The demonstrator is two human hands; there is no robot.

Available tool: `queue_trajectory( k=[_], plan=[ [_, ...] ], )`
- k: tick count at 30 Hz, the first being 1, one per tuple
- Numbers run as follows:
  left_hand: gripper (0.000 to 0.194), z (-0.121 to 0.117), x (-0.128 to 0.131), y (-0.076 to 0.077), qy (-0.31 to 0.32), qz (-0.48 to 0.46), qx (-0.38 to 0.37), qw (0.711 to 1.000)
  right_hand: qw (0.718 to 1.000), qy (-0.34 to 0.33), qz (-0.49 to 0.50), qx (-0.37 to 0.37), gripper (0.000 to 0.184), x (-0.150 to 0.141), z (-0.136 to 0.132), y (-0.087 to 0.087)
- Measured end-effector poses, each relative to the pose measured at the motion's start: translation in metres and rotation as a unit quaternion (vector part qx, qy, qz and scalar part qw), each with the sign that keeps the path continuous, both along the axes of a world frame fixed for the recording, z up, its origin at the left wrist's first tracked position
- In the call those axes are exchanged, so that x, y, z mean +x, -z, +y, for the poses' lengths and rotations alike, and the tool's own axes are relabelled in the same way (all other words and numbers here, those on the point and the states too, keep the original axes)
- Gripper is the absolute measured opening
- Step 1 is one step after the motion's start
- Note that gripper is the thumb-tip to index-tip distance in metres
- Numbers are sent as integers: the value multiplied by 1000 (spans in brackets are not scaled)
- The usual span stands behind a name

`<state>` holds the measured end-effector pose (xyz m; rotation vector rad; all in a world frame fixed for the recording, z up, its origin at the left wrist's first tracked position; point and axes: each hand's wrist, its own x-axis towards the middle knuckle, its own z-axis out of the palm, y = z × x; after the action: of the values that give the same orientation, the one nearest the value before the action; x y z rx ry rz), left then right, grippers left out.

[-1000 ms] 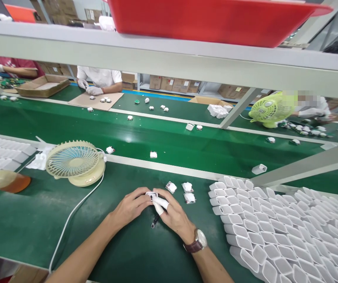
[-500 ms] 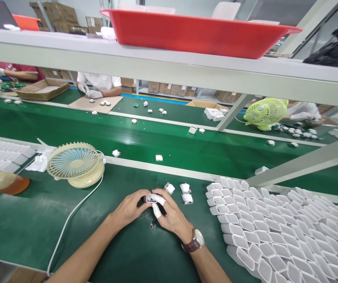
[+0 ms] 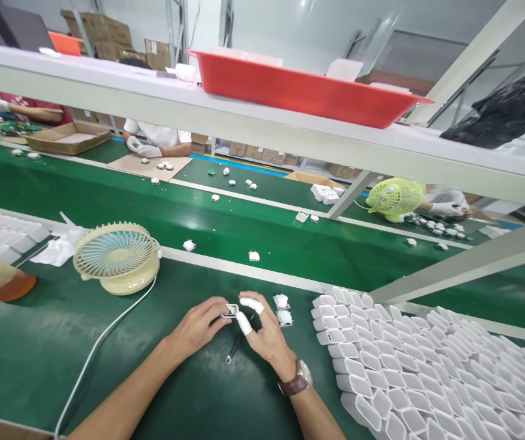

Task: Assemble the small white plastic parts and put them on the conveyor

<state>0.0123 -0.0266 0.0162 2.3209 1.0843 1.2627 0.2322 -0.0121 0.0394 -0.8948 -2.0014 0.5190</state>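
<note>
My left hand (image 3: 202,325) grips a small white plastic casing (image 3: 230,311), its open end facing right and a dark part showing at its mouth. White covers sit on the thumb and forefinger of my right hand (image 3: 266,336). Those fingers are spread, the thumb tip close against the casing's right side; whether it touches, I cannot tell. Under the hands a thin dark tool (image 3: 232,351) lies on the green table, partly hidden. Just right of my right hand lie two small parts with white tops, a rear one (image 3: 281,301) and a nearer one (image 3: 284,317).
Many white casings (image 3: 381,360) stand packed at the right. A cream fan (image 3: 118,250) with its cable is at the left, near an orange-tipped bottle (image 3: 14,286). Beyond runs a green conveyor (image 3: 152,211) with scattered parts. A red tray (image 3: 308,88) rests on the overhead shelf.
My right hand's fingers have spread away from the casing, which stays in my left hand. The third white-topped part is out of sight near my right hand. The whole view has shifted and tilted.
</note>
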Motion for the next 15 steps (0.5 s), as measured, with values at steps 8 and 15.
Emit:
queue_trajectory(
  k=[8,15],
  plan=[
    [18,7,-3,9,-71,-12,-95,993,982,124,-133,-41,48,31,110,8],
    [31,9,-10,10,-90,-17,-107,990,966,169,-182,-78,37,29,165,14]
  ],
)
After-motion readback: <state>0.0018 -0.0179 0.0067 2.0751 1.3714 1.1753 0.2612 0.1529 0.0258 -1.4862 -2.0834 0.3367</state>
